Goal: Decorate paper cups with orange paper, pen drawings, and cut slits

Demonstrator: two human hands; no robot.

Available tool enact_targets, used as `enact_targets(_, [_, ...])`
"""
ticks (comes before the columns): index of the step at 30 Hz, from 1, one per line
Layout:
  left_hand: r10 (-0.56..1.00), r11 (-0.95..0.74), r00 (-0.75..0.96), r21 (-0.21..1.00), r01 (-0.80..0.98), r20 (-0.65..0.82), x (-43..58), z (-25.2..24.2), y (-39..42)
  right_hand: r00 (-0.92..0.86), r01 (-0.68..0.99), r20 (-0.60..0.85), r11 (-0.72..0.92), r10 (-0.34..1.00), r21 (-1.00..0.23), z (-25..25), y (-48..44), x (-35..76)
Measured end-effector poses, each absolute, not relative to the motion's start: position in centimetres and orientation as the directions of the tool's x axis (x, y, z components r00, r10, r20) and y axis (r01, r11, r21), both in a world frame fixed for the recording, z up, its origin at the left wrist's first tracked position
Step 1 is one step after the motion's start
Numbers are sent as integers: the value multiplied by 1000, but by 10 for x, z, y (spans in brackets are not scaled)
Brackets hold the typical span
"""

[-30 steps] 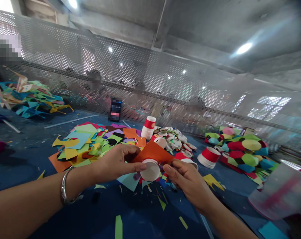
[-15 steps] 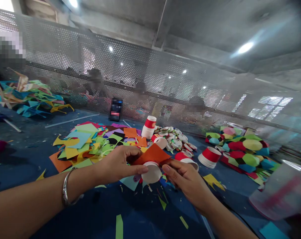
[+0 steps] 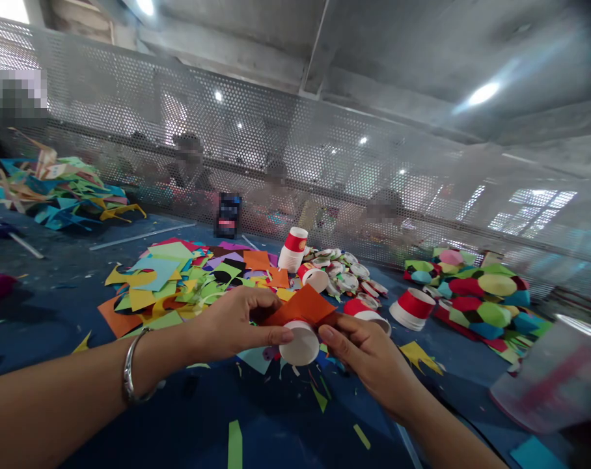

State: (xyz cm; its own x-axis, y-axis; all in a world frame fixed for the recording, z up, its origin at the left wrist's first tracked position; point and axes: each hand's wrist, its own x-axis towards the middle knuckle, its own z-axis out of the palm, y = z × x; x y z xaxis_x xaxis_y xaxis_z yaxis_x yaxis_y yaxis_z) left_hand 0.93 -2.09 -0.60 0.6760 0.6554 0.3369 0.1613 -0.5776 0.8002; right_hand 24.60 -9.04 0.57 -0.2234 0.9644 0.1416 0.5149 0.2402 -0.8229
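Observation:
Between my two hands is a paper cup [image 3: 299,345], its round white end turned toward me. An orange sheet of paper [image 3: 305,305] lies over the cup's upper side. My left hand [image 3: 244,319] is closed on the paper and cup from the left, thumb along the cup's edge. From the right, my right hand [image 3: 357,342] pinches the paper's corner beside the cup, thumb toward me. The cup's side wall is mostly hidden under the paper and fingers. Just behind the hands lies a heap of coloured paper pieces [image 3: 161,273].
A stack of red-and-white paper cups [image 3: 293,251] stands behind, near a pile of round discs [image 3: 344,273]. More cups [image 3: 412,309] and patchwork paper balls [image 3: 491,293] lie right. A translucent bucket [image 3: 544,384] is at the right edge. A phone [image 3: 228,215] leans against the perforated screen [image 3: 276,156].
The cup's white end has shifted slightly right and down, and the orange paper has tilted a little over it. Both hands keep nearly the same place and grip.

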Motion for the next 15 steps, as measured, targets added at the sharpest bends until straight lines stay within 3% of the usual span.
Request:
enact_targets(9, [695, -481, 668, 863, 157, 266, 9, -8, -19, -219, 518, 169, 261, 961, -815, 4, -91, 247])
enact_targets(15, [698, -388, 654, 922, 3, 291, 12, -8, -21, -216, 497, 169, 257, 962, -829, 2, -91, 249])
